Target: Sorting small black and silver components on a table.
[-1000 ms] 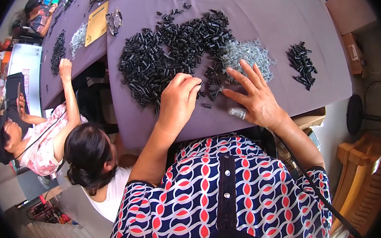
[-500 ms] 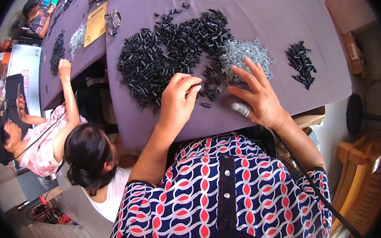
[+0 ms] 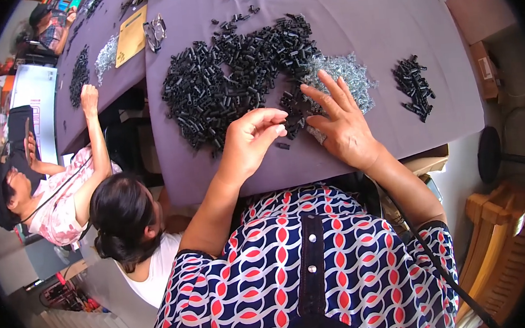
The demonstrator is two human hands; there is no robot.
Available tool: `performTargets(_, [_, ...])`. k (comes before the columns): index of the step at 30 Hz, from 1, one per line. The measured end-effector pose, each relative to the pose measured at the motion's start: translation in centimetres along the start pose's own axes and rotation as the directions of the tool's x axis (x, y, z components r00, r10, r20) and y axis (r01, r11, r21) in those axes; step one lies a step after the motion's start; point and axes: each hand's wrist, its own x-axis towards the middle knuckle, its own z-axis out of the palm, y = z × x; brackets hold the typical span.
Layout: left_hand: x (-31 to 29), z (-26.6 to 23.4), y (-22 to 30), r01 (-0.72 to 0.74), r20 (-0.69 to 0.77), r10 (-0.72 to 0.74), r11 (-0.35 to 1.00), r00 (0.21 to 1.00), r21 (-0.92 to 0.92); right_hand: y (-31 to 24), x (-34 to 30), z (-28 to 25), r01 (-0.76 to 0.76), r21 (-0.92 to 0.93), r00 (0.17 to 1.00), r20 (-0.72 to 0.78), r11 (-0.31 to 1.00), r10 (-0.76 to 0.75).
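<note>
The left hand (image 3: 248, 141) and right hand (image 3: 347, 132) drew closer.

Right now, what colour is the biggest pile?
The biggest pile is black; the head view shows it best.

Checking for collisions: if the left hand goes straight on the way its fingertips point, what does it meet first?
Probably the loose cluster of small black plastic-looking cylinders just ahead of the left hand. Height is unclear; if it passes above them, the right hand's fingers likely come first.
</note>
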Motion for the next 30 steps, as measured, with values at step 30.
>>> performTargets(30, [0.5, -0.4, -0.4, -0.012, -0.062, 0.015, 0.999, 0.998, 0.043, -0.2, -0.7, -1.2, -0.081, 0.161, 0.997, 0.007, 0.984, 0.08])
